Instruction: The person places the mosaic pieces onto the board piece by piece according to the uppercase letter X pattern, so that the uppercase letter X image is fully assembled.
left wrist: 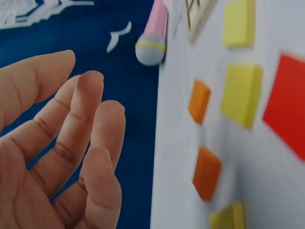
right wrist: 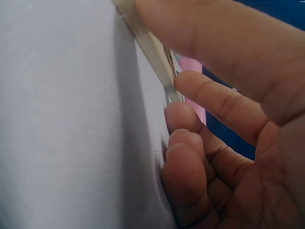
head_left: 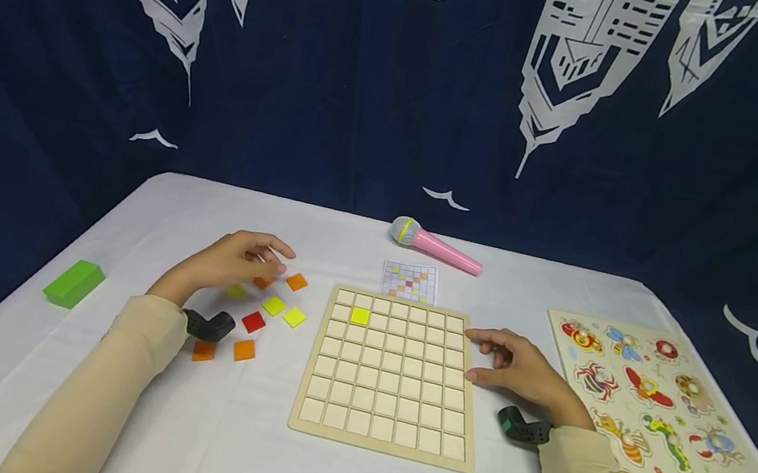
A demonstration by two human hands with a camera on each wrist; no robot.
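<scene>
My left hand (head_left: 240, 256) hovers over the loose square tiles left of the board, its fingers loosely bent and nothing between them in the left wrist view. Beneath and around it lie orange tiles (head_left: 297, 281), yellow tiles (head_left: 294, 316) and a red tile (head_left: 253, 322). The wooden grid board (head_left: 380, 445) lies flat in the middle, with one yellow tile (head_left: 360, 316) in a cell near its upper left. At the board's right edge, the thumb and index finger of my right hand (head_left: 516, 366) touch the rim; its other fingertips rest on the cloth.
Behind the board lies a small printed pattern card (head_left: 410, 281), and farther back a pink microphone (head_left: 448, 252). A green block (head_left: 74, 283) sits at the far left. On the right is an insect puzzle board (head_left: 666, 439), partly under the right forearm.
</scene>
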